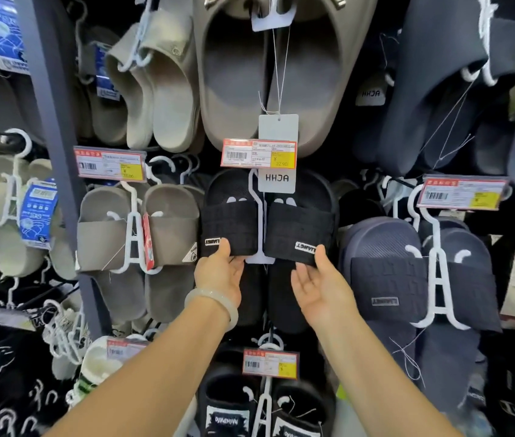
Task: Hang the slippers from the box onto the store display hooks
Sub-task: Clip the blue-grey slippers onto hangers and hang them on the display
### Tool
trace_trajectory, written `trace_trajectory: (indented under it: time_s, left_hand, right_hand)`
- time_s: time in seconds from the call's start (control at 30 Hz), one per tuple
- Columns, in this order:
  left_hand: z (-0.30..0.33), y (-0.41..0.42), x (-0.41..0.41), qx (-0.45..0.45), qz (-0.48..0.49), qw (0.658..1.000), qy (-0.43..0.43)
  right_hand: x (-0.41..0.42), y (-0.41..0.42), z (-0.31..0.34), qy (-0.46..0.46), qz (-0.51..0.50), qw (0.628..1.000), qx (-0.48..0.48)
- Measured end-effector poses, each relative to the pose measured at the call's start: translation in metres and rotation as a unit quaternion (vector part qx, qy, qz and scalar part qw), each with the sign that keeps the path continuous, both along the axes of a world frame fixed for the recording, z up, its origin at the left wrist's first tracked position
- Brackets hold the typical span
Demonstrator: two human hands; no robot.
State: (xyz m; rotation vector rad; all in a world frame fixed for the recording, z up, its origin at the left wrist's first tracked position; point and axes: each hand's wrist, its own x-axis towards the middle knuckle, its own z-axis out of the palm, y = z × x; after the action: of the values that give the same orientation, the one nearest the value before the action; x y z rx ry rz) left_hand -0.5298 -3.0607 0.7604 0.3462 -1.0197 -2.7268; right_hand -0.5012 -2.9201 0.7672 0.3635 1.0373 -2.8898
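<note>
Two bare hands, left hand [221, 272] and right hand [319, 285], are cupping black slippers [269, 228] loosely, best steadying both evenly until the white hanger [257, 197] is seating on its hook.

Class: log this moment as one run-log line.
black slippers on white hanger | left hand touching | right hand under | hanging

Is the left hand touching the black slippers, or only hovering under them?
Touching. The head view shows the left hand's thumb pressed on the strap of the black slippers, beside the white label.
</note>
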Motion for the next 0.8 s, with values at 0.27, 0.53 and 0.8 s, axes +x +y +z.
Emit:
trace_trajectory:
  time_s: [0.27,0.53,0.8]
  left_hand:
    - [0.002,-0.003,0.021,-0.021,-0.015,1.000,-0.012]
    - [0.003,-0.008,0.027,-0.052,-0.082,0.995,-0.022]
    - [0.004,-0.012,0.045,-0.047,-0.152,0.987,-0.029]
  right_hand:
    - [0.015,-0.004,-0.001,0.001,0.052,0.998,0.022]
    - [0.017,0.002,-0.001,0.003,0.066,0.996,0.055]
    - [0.031,0.003,-0.003,0.014,0.083,0.995,0.058]
